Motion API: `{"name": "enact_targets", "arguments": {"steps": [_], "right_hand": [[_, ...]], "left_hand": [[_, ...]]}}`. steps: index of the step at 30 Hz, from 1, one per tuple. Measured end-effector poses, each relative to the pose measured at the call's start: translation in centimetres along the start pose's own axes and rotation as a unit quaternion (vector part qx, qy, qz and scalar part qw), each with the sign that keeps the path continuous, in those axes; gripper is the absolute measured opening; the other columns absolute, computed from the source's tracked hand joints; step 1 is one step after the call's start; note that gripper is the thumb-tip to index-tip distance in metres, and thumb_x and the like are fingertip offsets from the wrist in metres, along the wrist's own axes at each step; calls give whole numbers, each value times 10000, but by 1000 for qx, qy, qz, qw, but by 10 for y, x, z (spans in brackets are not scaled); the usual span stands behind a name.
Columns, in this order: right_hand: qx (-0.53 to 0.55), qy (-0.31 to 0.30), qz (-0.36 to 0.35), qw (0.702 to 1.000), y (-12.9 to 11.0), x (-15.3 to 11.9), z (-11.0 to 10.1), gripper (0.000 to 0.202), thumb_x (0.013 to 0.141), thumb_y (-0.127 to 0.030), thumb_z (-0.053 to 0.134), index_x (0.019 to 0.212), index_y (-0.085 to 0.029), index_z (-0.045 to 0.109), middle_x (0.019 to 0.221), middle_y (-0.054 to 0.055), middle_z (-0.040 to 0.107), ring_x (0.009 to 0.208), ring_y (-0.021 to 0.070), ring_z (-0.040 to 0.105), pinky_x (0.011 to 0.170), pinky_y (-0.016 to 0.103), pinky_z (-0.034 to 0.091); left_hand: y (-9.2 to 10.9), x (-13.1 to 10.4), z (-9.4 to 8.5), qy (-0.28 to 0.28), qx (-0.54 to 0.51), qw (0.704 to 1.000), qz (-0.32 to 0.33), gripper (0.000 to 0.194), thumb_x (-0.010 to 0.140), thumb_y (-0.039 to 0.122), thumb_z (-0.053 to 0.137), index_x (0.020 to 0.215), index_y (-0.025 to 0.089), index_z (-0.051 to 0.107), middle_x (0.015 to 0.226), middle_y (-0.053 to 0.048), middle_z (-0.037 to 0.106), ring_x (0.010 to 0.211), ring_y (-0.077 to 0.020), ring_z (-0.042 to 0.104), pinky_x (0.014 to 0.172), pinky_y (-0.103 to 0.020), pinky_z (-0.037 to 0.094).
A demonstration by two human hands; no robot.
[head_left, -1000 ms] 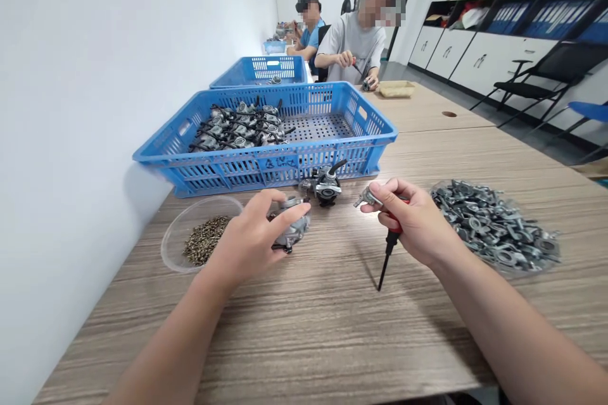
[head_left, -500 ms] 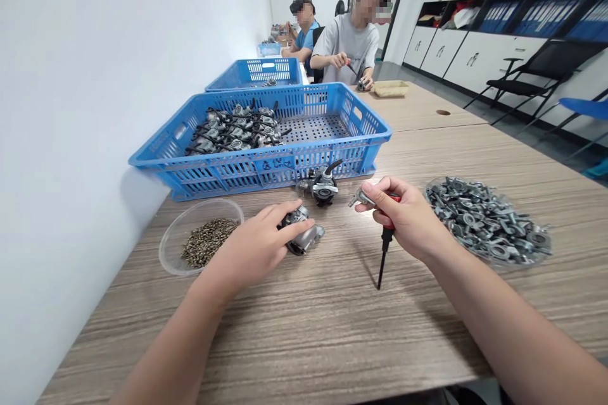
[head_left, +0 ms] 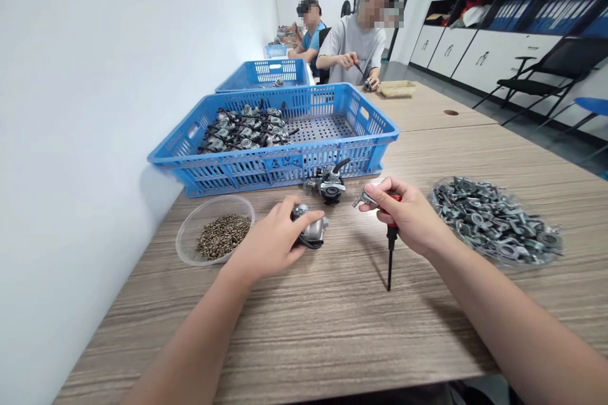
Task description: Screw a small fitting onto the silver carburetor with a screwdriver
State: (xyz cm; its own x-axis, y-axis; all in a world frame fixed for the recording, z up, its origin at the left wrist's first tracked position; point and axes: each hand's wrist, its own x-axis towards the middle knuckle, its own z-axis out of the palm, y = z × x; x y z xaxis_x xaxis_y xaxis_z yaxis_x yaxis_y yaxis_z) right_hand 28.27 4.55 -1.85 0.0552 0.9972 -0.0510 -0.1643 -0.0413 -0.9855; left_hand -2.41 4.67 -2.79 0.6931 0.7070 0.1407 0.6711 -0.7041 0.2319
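Note:
On the table, my left hand [head_left: 278,237] has its fingers wrapped over a silver metal carburetor [head_left: 313,230], whose left side they hide. A second carburetor [head_left: 331,185] with a black hose stands just beyond it, touched by neither hand. My right hand [head_left: 403,212] is closed round the red handle of a screwdriver [head_left: 390,253], its black shaft pointing down. Between thumb and forefinger the same hand pinches a small silver metal lever part [head_left: 365,197].
Left of my left hand is a clear bowl of small brass-coloured screws [head_left: 223,237]. A heap of metal lever parts [head_left: 496,221] lies in a clear dish at right. Behind, a blue crate [head_left: 280,164] holds several carburetors. Across the table, a person [head_left: 354,44] works with a screwdriver.
The carburetor under my left hand has turned a little, and more of its black hose shows. My right hand keeps its hold. The whole view has shifted slightly.

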Motion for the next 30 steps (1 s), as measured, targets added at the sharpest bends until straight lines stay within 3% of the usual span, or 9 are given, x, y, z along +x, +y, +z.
{"name": "enact_targets", "arguments": {"steps": [6,10,12,14,17,20,24,28,30], "right_hand": [[-5,-4,4,1000,2,2,0,599,666,-617,1064,781,-209,641,821,38,719,828,227,793,454,227,196],[-9,-8,1,1000,1,2,0,608,674,-641,1052,796,-219,631,779,28,704,843,238,797,462,233,192],[-14,-12,-6,1000,1,1,0,605,692,-658,1037,809,-223,633,778,37,715,851,246,798,469,240,198],[-16,-16,-11,1000,1,1,-1,600,706,-674,1022,822,-227,639,797,50,739,835,242,789,477,247,213],[-14,-17,-13,1000,1,3,-1,608,706,-692,1013,825,-235,631,790,52,753,783,223,760,486,252,233],[-16,-12,-9,1000,0,4,-1,624,700,-712,1007,818,-242,613,756,43,742,764,216,744,489,252,228],[-22,-7,-2,1000,-1,3,-1,632,696,-726,999,823,-251,602,762,49,762,757,221,736,493,258,226],[-32,-17,17,999,-1,1,1,606,766,-716,965,838,-247,588,779,66,813,583,136,602,500,265,222],[-37,-23,27,999,-1,0,2,604,785,-719,950,848,-245,581,790,65,825,511,96,506,497,269,217]], "left_hand": [[-6,-3,2,45,-18,999,-3,597,942,183,712,1503,271,530,1462,-155,477,1129,-327,721,948,-533,661],[-1,-2,7,219,-122,968,-2,687,749,212,867,1346,254,528,1339,-119,549,1222,-358,676,1029,-561,635],[7,1,11,318,-264,910,-30,674,749,211,869,1307,266,495,1315,-103,584,1223,-338,702,1010,-526,654],[19,4,14,342,-467,811,-83,612,840,268,833,1317,291,451,1348,-94,616,1189,-322,765,904,-462,698],[39,6,20,270,-691,657,-135,626,900,358,835,1365,341,417,1421,-80,647,1226,-354,802,781,-372,720],[60,6,32,188,-754,609,-162,731,893,371,890,1434,397,398,1453,-74,668,1274,-375,790,735,-343,724],[76,3,49,98,-690,702,-148,645,916,414,903,1411,334,497,1240,-60,738,1007,-257,801,746,-387,727],[67,3,38,142,-469,870,-56,498,886,381,891,1280,249,618,1122,-72,780,958,-247,763,866,-399,645],[56,4,25,151,-353,923,-8,419,887,369,867,1233,236,672,1121,-83,787,985,-264,751,879,-401,600]]}}
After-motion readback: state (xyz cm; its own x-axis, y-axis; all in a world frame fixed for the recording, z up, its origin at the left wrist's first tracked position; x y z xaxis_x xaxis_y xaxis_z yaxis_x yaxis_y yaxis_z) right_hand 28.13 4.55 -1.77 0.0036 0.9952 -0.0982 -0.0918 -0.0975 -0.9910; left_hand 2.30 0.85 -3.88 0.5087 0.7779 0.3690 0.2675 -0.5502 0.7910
